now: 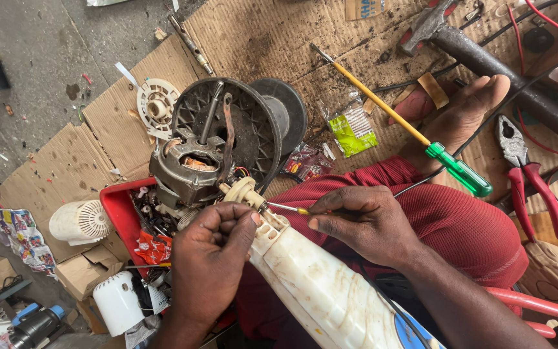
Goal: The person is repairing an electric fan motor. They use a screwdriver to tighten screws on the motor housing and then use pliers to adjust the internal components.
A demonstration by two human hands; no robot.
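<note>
Housing: dirty white plastic fan neck [318,284] lies lowest in frame, across my lap, running up to centre.
Left fingers: my left hand [211,258] pinches its top end, fingertips [245,220] closed at the cream joint.
Right fingers: my right hand [363,223] is clamped on a thin yellow-handled screwdriver [289,209], tip at that joint.
Motor: fan motor [192,168] sits centre-left, against the dark rear guard [247,123].
Outward: green-handled screwdriver [421,142] and red pliers [527,171] lie right, on cardboard [253,39].

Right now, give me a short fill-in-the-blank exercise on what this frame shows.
1. The right hand holds a small ____ to the fan motor.
2. The long screwdriver lying on the cardboard has a ____ handle.
3. The pliers on the right have ____ handles.
4. The left hand steadies the ____ plastic housing.

Missing: screwdriver; green; red; white
</note>
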